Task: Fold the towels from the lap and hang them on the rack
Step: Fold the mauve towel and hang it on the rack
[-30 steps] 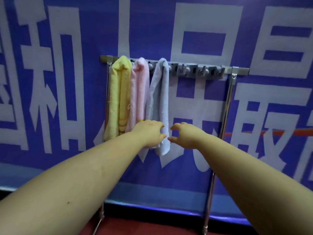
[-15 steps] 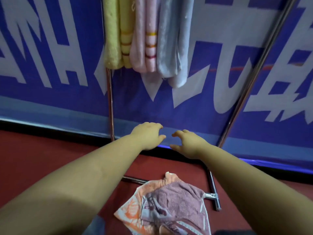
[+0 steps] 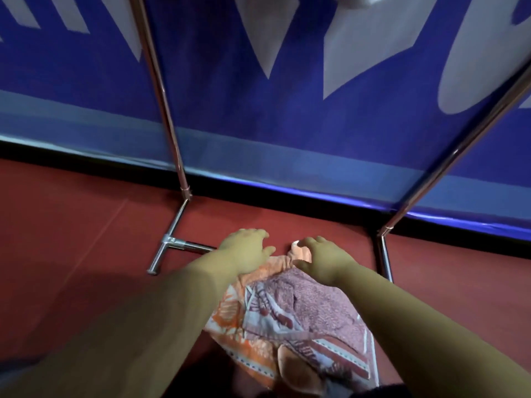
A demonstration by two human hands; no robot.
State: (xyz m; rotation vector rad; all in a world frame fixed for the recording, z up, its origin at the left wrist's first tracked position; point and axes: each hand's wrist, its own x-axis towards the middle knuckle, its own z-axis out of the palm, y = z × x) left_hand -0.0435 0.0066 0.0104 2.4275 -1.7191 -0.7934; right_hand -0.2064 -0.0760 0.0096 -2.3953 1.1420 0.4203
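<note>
A pile of towels lies on my lap at the lower middle: a mauve towel [image 3: 319, 305] on top of an orange-and-white patterned towel [image 3: 244, 337]. My left hand [image 3: 247, 251] hovers over the pile's far left edge with relaxed, spread fingers and holds nothing. My right hand [image 3: 321, 257] reaches over the far end of the pile, its fingers loosely curved near a pale orange corner [image 3: 300, 252]; whether it touches the cloth is unclear. Only the rack's two metal legs show, the left leg [image 3: 161, 90] and the right leg [image 3: 459, 142]. The hung towels are out of view.
A blue banner with white characters [image 3: 287, 81] stands behind the rack. The rack's left foot bar [image 3: 169, 242] and right foot [image 3: 383, 259] rest on the red floor [image 3: 71, 239], close to both hands.
The view has tilted down from the hung towels to the lap. Both hands have dropped from the rack to the towel pile.
</note>
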